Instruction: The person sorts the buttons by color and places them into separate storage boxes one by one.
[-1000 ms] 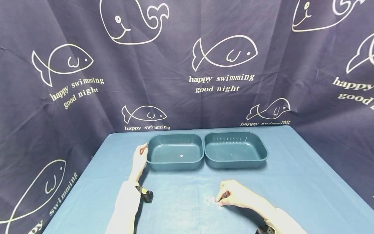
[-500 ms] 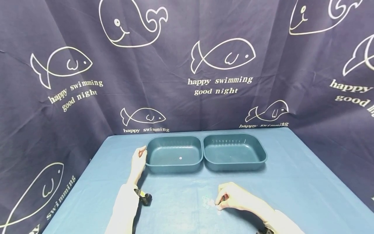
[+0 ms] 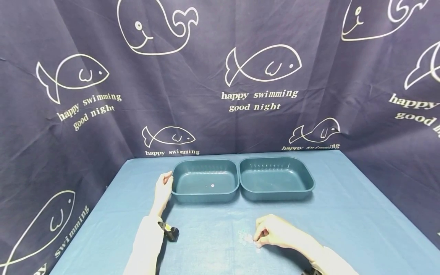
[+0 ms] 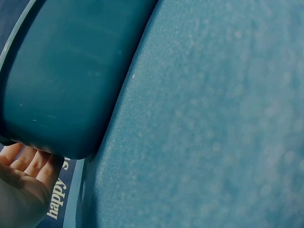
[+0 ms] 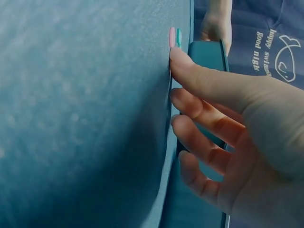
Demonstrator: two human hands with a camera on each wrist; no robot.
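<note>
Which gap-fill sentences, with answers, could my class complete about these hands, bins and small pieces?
1. The left hand is at the outer end of a row of exactly ____ bins.
2. A small white piece lies inside the bin nearer the ____ hand.
3. Near the right hand, a green piece shows beside a ____ one.
4. Lettering on the backdrop reads "happy ____ good night".

Missing words: two; left; pink; swimming.

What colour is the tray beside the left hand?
The tray is dark teal, clearest in the head view.
</note>
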